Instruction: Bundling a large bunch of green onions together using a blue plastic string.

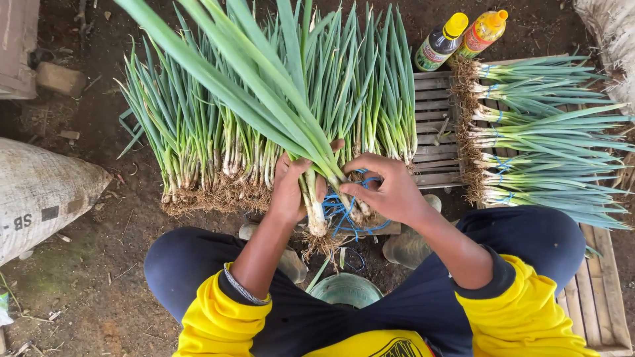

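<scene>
I see my left hand (289, 192) gripping a bunch of green onions (311, 192) near the white stems, while my right hand (390, 188) pinches blue string (344, 211) beside it. Tied bundles (542, 132) lie on a wooden pallet (433, 125) to the right.

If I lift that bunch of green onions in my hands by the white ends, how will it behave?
The bunch of green onions will probably flop: its long leaves fan out loosely. The blue string looks slack, so stalks may slip. Left hand and right hand grip the firmer white stems.
</scene>
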